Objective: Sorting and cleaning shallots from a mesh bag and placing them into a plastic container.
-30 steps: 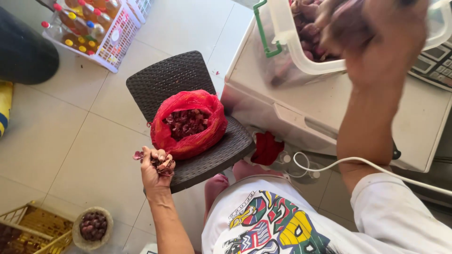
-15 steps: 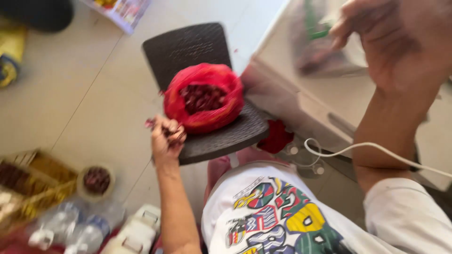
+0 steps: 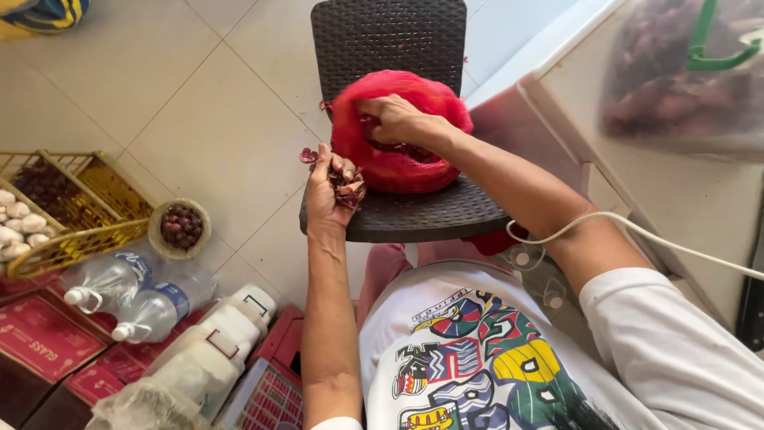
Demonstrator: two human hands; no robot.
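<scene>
A red mesh sack [image 3: 398,139] sits slumped on the seat of a dark woven plastic chair [image 3: 414,211], its mouth open upward and dark reddish shallots [image 3: 402,149] showing inside. The right hand [image 3: 398,119] is pushed into that mouth, fingers curled down among the bulbs; whether they have closed on one is hidden by the netting and the hand itself. The left hand [image 3: 328,187] hovers just beside the sack at the chair's front edge, palm up and cupped, fingers half closed around a small heap of shallots and loose papery skins [image 3: 347,185].

The sack looks soft and shapeless, likely to sag and spill if lifted by the mesh alone, so the gathered rim seems the safer hold. The bulbs look small, firm and light, with dry skins that flake and slip; a pinch around the body should hold them better than gripping the peel.

On the tiled floor to the left lie a small round bowl [image 3: 180,228] of shallots, a yellow wire basket [image 3: 76,211] with shallots and garlic, and clear plastic bottles [image 3: 131,291]. A white cable [image 3: 637,235] crosses the right forearm.
</scene>
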